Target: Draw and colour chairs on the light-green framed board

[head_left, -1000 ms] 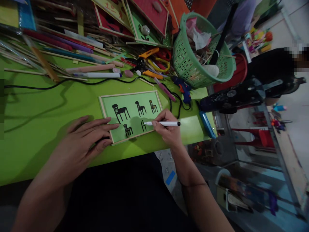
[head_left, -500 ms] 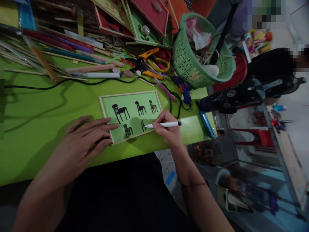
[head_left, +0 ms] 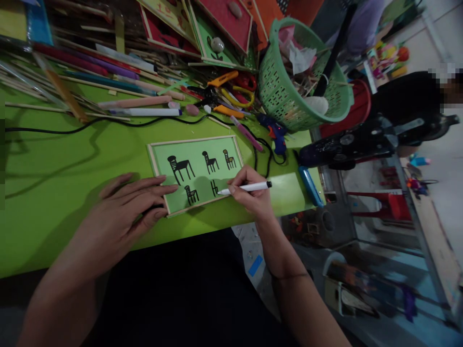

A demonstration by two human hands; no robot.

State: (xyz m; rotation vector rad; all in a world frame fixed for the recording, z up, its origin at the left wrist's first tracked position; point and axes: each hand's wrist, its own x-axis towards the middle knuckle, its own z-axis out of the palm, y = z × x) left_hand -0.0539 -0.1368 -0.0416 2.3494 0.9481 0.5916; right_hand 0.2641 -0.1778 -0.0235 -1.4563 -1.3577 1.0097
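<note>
Right hand [head_left: 254, 200] pinches white marker [head_left: 255, 186], tip at framed green card [head_left: 200, 180] just left of it; left hand [head_left: 126, 209] lies flat, fingers slightly parted, fingertips over card's left edge.

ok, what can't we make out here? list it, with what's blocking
All in the head view:
- White marker nib: too small to confirm contact with the framed green board.
- Right hand: some fingers hidden by the hand itself.
- Left hand: palm hidden by the back of the hand.
- Green basket: bottom contents hidden by its wall and contents above.
- Red framed panel: cut off by the top edge.
</note>
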